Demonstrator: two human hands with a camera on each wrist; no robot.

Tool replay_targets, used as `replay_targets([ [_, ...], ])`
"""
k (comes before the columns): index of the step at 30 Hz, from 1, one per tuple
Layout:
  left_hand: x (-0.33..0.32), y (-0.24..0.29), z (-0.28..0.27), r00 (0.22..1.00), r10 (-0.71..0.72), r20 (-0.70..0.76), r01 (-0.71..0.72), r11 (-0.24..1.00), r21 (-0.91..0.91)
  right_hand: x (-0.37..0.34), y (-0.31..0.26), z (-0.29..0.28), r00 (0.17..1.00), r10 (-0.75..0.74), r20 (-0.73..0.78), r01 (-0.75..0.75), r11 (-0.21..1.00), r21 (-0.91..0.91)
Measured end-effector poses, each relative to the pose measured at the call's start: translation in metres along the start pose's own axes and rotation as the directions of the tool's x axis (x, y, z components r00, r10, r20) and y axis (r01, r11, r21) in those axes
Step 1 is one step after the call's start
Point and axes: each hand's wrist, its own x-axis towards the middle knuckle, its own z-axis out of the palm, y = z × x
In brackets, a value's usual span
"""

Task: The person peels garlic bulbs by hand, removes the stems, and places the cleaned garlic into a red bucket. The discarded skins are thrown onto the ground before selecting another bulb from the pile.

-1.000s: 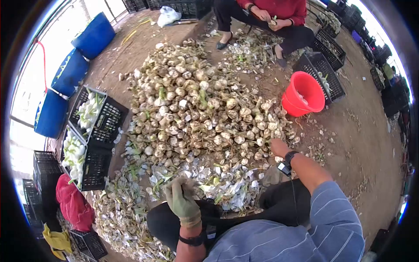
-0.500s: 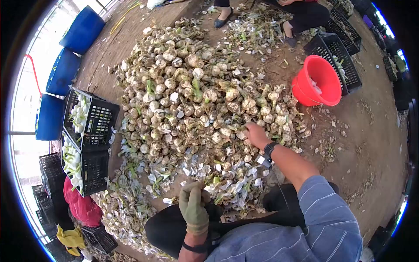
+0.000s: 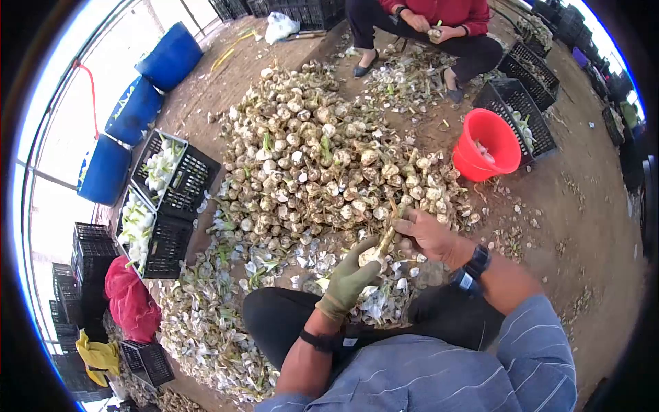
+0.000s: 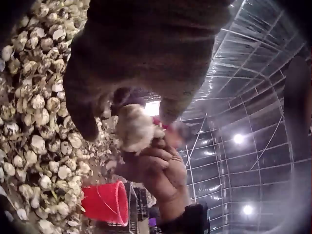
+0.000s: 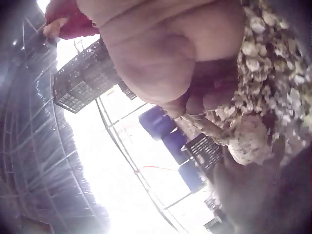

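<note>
My gloved left hand [image 3: 348, 280] grips a dirty white garlic bulb [image 3: 371, 257] just above my lap. With bare fingers, my right hand [image 3: 432, 239] pinches the bulb's long stem [image 3: 388, 238], which points up and away from me. From the right wrist, the bulb [image 5: 249, 141] appears round and soil-stained, with the glove [image 5: 253, 190] around its lower side. In the left wrist view the same bulb [image 4: 134, 129] sits between glove and right hand [image 4: 163, 173]. Beyond both hands rises a big heap of unpeeled garlic [image 3: 309, 158].
A red bucket [image 3: 467, 161] stands right of the heap. Black crates [image 3: 191, 185] of cleaned white bulbs stand at left, before blue barrels [image 3: 103, 168]. Peelings [image 3: 213, 329] cover the floor by my knees. Another person [image 3: 456, 20] sits across the heap, handling a bulb.
My right hand reached onto the heap, then came back toward me with a garlic bulb. My left hand rose from my lap to meet it and now grips the bulb. The head view shifted.
</note>
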Motion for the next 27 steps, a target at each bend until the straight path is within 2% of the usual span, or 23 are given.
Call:
replay_targets([
  [1, -0.008, 0.000, 0.005, 0.999, 0.018, 0.031, -0.018, 1.000, -0.005, -0.015, 0.002, 0.008, 0.999, -0.041, -0.019, 0.041, 0.999, 0.010],
  [2, -0.015, 0.002, 0.009, 0.997, 0.040, 0.065, -0.039, 0.999, -0.009, -0.024, 0.010, 0.009, 0.984, -0.153, -0.091, 0.146, 0.986, -0.079],
  [3, -0.026, 0.013, 0.017, 1.000, 0.000, 0.031, 0.000, 1.000, -0.011, -0.026, 0.023, 0.007, 0.951, -0.268, -0.153, 0.241, 0.955, -0.175],
  [4, -0.032, 0.015, 0.023, 0.998, 0.060, 0.012, -0.060, 0.997, 0.056, -0.025, 0.039, 0.002, 0.902, -0.381, -0.204, 0.322, 0.907, -0.273],
  [5, -0.039, 0.016, 0.031, 0.993, 0.119, -0.004, -0.117, 0.985, 0.123, -0.013, 0.062, 0.003, 0.719, -0.612, -0.329, 0.497, 0.784, -0.372],
  [8, -0.056, 0.013, 0.054, 0.926, 0.377, -0.035, -0.342, 0.873, 0.349, -0.037, 0.054, 0.031, 0.634, -0.604, -0.483, 0.628, 0.766, -0.135],
  [9, -0.063, 0.011, 0.062, 0.882, 0.470, -0.031, -0.414, 0.804, 0.427, -0.054, 0.037, 0.038, 0.647, -0.491, -0.583, 0.541, 0.835, -0.103],
  [10, -0.070, 0.010, 0.067, 0.828, 0.561, -0.018, -0.478, 0.722, 0.500, -0.051, 0.028, 0.023, 0.600, -0.529, -0.600, 0.615, 0.785, -0.077],
  [12, -0.079, -0.001, 0.062, 0.788, 0.616, -0.014, -0.529, 0.689, 0.495, -0.042, 0.018, -0.026, 0.498, -0.589, -0.636, 0.749, 0.662, -0.028],
  [14, -0.079, -0.014, 0.048, 0.723, 0.690, -0.045, -0.566, 0.628, 0.534, -0.051, 0.023, -0.046, 0.634, -0.711, -0.303, 0.623, 0.702, -0.344],
  [15, -0.091, 0.002, 0.052, 0.890, 0.430, -0.153, -0.361, 0.868, 0.340, -0.053, 0.028, -0.047, 0.707, -0.697, -0.122, 0.559, 0.656, -0.506],
  [16, -0.083, -0.004, 0.040, 0.796, 0.591, -0.129, -0.435, 0.708, 0.557, -0.059, 0.040, -0.038, 0.747, -0.663, -0.050, 0.502, 0.612, -0.612],
  [18, -0.080, -0.012, 0.030, 0.746, 0.656, -0.118, -0.483, 0.654, 0.583, -0.075, 0.068, -0.014, 0.824, -0.562, 0.067, 0.382, 0.465, -0.799],
  [20, -0.082, -0.011, 0.028, 0.740, 0.668, -0.078, -0.508, 0.631, 0.587, -0.097, 0.064, 0.029, 0.923, -0.383, 0.049, 0.363, 0.819, -0.445],
  [21, -0.084, -0.013, 0.028, 0.744, 0.665, -0.061, -0.512, 0.627, 0.587, -0.093, 0.072, 0.037, 0.912, -0.403, 0.081, 0.406, 0.851, -0.334],
  [22, -0.084, -0.012, 0.028, 0.707, 0.707, 0.010, -0.529, 0.521, 0.670, -0.091, 0.077, 0.042, 0.941, -0.335, 0.053, 0.334, 0.887, -0.318],
  [24, -0.081, -0.012, 0.025, 0.629, 0.767, 0.122, -0.572, 0.352, 0.741, -0.091, 0.078, 0.056, 0.927, -0.375, 0.025, 0.332, 0.784, -0.524],
  [27, -0.078, -0.013, 0.016, 0.625, 0.766, 0.151, -0.574, 0.320, 0.754, -0.076, 0.098, 0.055, 0.917, -0.399, -0.021, 0.355, 0.839, -0.412],
])
